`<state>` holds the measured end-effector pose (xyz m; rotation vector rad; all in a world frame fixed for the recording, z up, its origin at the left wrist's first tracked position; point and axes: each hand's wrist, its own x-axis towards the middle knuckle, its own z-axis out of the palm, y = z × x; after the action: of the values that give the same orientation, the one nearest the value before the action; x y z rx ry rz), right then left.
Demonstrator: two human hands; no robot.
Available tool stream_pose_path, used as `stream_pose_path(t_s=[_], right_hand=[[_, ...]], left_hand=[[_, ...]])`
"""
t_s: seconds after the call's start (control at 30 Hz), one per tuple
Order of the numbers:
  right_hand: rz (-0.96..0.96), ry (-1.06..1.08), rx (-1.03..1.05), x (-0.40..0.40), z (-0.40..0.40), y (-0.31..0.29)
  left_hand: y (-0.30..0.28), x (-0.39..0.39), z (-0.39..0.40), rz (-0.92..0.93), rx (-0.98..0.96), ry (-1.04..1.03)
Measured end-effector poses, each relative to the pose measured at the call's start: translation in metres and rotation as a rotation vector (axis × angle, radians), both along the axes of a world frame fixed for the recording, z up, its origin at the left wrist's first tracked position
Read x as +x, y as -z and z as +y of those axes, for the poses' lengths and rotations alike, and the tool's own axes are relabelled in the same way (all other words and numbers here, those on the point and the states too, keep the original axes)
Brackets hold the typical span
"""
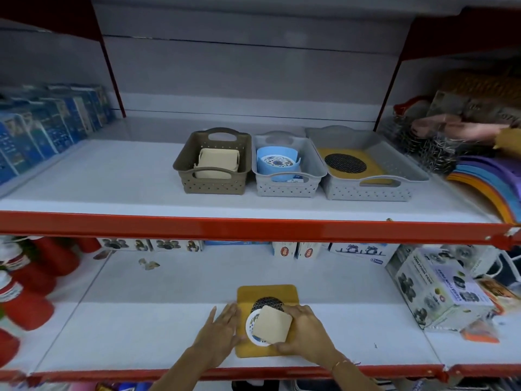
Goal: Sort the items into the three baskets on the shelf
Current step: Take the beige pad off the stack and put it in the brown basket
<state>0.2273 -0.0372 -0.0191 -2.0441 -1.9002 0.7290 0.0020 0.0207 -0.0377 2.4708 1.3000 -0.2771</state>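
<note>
Three baskets stand side by side on the upper shelf: a brown basket [183,167] holding beige square lids, a grey middle basket [317,170] holding a blue bowl [277,165], and a wider grey tray basket [406,162] holding a yellow mat with a black mesh circle [345,163]. On the lower shelf lies another yellow mat [267,293]. On it rests a round patterned white lid [251,327]. My right hand [306,333] grips a beige square piece [272,324] over that lid. Beside the mat's left edge, my left hand [218,331] lies flat with fingers apart.
Blue boxes [48,125] fill the upper shelf's left end; wire scrubbers and coloured mats [490,176] crowd its right end. On the lower shelf, red bottles [28,280] stand at the left and a printed box [439,292] at the right. Red shelf edges [253,227] run across.
</note>
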Motion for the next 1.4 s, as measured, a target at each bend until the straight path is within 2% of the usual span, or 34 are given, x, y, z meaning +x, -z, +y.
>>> stream_pose_path(t_s=[0.33,0.57,0.7,0.9,1.03,1.13,1.23,1.4], right_hand=[[0.098,-0.022,0.213,0.001,-0.029,-0.07],[0.091,-0.117,0.387,-0.011,-0.045,-0.153],[0.113,-0.169,0.48,-0.021,-0.041,-0.197],[0.185,-0.219,0.608,-0.031,-0.021,-0.252],[0.155,-0.248,0.68,-0.038,0.006,-0.289],[0.143,-0.254,0.699,-0.043,0.038,-0.308],[0.069,-0.235,0.677,-0.046,0.074,-0.322],[0.082,-0.175,0.495,-0.051,0.141,-0.33]], left_hand=[[-0.059,-0.022,-0.024,-0.33,0.298,-0.105],[-0.149,-0.044,-0.048,-0.515,0.51,-0.112],[-0.195,-0.053,-0.048,-0.631,0.712,-0.06],[-0.244,-0.063,-0.031,-0.719,0.902,-0.024],[-0.274,-0.066,-0.007,-0.751,0.97,-0.05],[-0.288,-0.065,0.018,-0.712,0.953,-0.113],[-0.293,-0.064,0.045,-0.593,0.848,-0.225],[-0.296,-0.069,0.084,-0.361,0.605,-0.219]])
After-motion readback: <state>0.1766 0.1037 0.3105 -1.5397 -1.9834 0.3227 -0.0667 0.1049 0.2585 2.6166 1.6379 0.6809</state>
